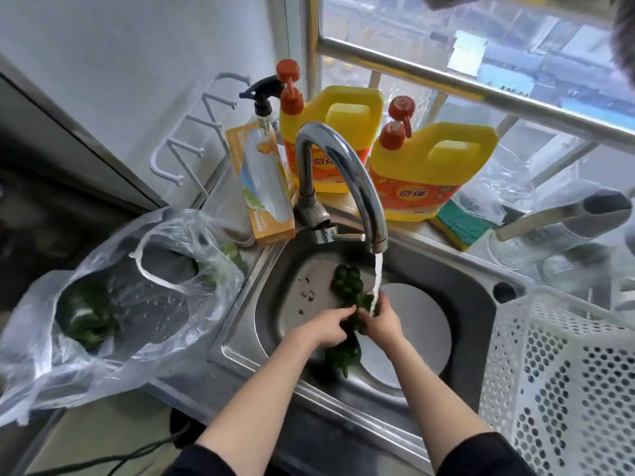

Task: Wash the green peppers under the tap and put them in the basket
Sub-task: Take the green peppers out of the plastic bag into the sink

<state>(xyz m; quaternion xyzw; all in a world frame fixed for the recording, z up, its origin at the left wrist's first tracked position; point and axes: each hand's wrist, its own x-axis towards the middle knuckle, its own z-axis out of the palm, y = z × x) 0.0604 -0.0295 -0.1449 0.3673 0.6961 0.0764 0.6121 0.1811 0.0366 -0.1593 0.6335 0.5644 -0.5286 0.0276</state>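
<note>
- Green pepper (355,321) held between both hands over the sink (240,324), right under the water stream (378,276) from the tap (343,166).
- Left hand (326,329) and right hand (383,322): fingers curled round the pepper from either side.
- Two more peppers in the sink: one behind (345,280), one below (343,355). Another sits in the plastic bag (144,297) on the left.
- Basket (567,372), white, on the right, no pepper visible in it.
- To do it well: turn the pepper in the stream, rub the folds and the stem, shake off before it goes in the basket.
- Yellow detergent jugs (429,166): orange label, writing too small to read for certain.
</note>
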